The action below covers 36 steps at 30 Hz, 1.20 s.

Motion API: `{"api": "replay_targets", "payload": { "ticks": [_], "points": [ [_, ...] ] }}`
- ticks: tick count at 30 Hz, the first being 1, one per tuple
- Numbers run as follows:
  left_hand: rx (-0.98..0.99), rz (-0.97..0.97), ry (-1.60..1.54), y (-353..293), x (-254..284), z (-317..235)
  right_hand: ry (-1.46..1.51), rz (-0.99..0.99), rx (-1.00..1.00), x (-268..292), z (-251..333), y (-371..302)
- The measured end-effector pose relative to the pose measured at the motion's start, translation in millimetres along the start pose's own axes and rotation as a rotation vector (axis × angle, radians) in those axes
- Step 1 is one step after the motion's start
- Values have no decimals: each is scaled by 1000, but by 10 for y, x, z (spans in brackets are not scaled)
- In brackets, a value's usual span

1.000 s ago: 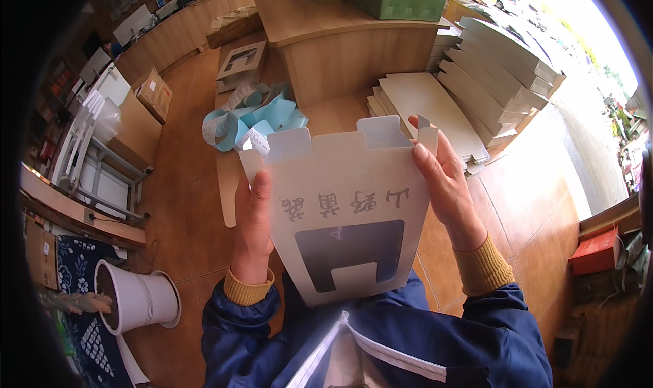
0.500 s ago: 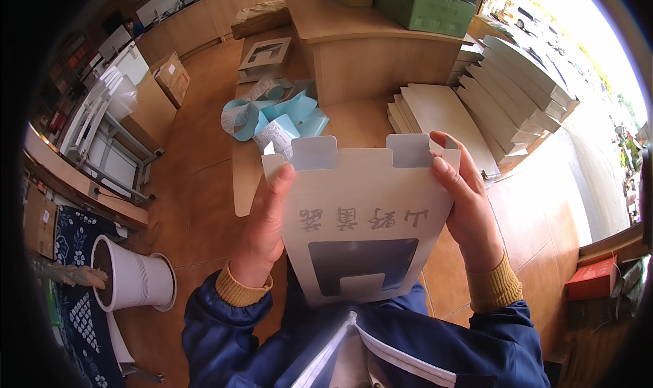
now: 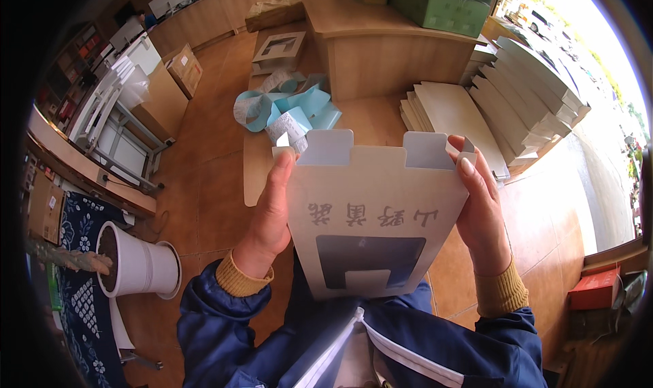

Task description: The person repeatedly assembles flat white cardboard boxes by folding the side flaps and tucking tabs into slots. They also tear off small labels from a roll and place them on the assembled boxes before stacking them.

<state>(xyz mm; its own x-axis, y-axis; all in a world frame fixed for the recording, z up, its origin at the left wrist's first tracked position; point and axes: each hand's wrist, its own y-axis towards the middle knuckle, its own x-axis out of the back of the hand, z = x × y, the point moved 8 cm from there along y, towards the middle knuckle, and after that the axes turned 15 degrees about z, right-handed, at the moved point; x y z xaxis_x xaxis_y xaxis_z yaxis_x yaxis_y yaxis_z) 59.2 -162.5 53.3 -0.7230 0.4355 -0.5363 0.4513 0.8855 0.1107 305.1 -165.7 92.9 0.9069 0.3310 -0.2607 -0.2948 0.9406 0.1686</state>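
A white cardboard box with grey lettering and a dark window stands before me, resting against my lap. Its far end has small flaps sticking up. My left hand grips the left side, thumb at the corner flap. On the right side my right hand holds the box, with the thumb on the other corner flap and fingers behind it. The fingers of my left hand are mostly hidden behind the box. Beyond the box, a tangle of light-blue label strip lies on a low wooden bench.
Stacks of flat white cardboard stand at the right. A finished-looking windowed box lies farther along the bench. Green boxes sit on the wooden counter. At the left are a white plant pot and a metal-framed table.
The view has shifted slightly, so the surroundings sit farther right. Both hands keep hold of the box, its flaps still raised.
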Motion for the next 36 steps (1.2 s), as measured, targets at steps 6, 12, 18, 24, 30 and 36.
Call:
{"api": "replay_targets", "payload": {
  "ticks": [6, 12, 18, 24, 30, 36],
  "points": [
    [45, 39, 33, 3, 10, 5, 1, -22, -25, 97, -33, -14],
    [104, -87, -126, -8, 113, 27, -40, -48, -23, 92, -38, -1],
    [163, -152, 129, -87, 183, -57, -76, 38, -61, 34, -40, 24],
    [225, 69, 705, -62, 10, -218, -548, 90, -1, -35, 51, 6],
    [184, 125, 595, -105, -46, -254, -315, 174, -73, -43, 36, 8],
    [182, 31, 116, -72, -40, -144, -135, 246, -179, -51, -34, 3]
  ]
}}
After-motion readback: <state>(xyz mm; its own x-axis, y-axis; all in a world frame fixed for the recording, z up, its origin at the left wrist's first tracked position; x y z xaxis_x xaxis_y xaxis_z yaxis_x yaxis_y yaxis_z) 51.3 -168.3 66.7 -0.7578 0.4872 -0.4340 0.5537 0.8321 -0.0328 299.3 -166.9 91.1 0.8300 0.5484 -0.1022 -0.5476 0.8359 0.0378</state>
